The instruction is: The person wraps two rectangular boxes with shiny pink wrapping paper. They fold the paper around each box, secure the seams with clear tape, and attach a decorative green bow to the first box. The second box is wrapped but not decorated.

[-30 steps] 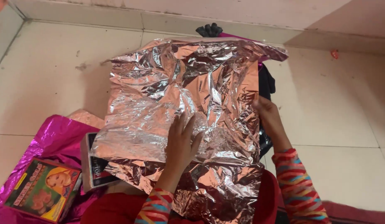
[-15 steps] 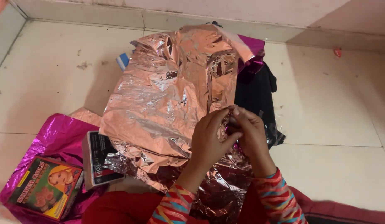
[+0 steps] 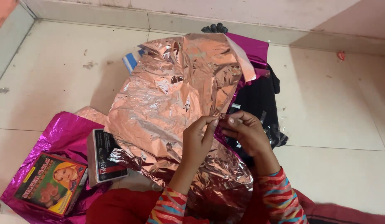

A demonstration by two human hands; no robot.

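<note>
Both hands meet at frame centre, the left hand (image 3: 196, 139) and right hand (image 3: 246, 132) pinching the right edge of the crumpled copper foil sheet (image 3: 176, 95), which stretches away toward upper centre.

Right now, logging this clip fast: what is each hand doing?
Left hand: fingers pinched shut on the edge of the rose-gold foil sheet.
Right hand: fingertips pinched at the same foil edge, beside the left.

left hand (image 3: 196, 139), right hand (image 3: 246, 132), fingertips pinched together
</note>
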